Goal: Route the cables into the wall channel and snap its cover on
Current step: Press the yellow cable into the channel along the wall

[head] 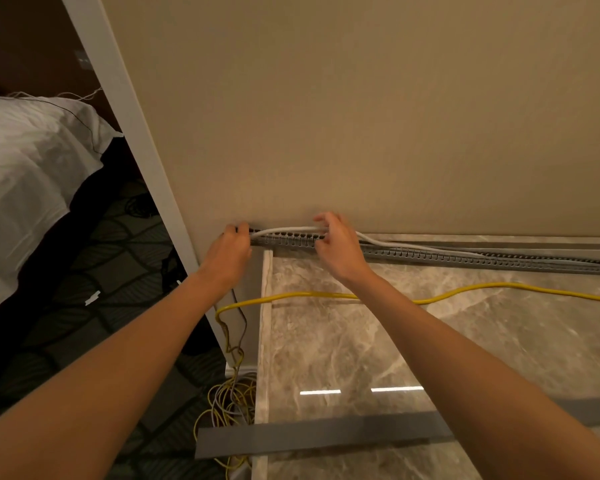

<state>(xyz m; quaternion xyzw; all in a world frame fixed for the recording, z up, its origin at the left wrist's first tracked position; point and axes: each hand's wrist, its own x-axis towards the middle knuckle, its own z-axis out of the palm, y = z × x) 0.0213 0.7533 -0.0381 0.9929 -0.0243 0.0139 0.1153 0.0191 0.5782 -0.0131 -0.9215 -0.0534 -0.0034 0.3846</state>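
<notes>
A grey slotted wall channel (465,260) runs along the foot of the beige wall, open on top. A white cable (284,230) arches over its left end and trails right along the channel. My left hand (231,249) pinches the cable at the channel's left end. My right hand (338,245) grips the same cable a short way to the right, fingers curled over it. A yellow cable (482,289) lies loose on the marble floor in front. The flat grey cover strip (319,436) lies on the floor near me.
A tangle of yellow and grey cable (231,400) sits at the wall corner by the white trim (142,140). A bed with white linen (28,174) stands to the left over dark patterned carpet. Marble floor (378,341) spreads to the right.
</notes>
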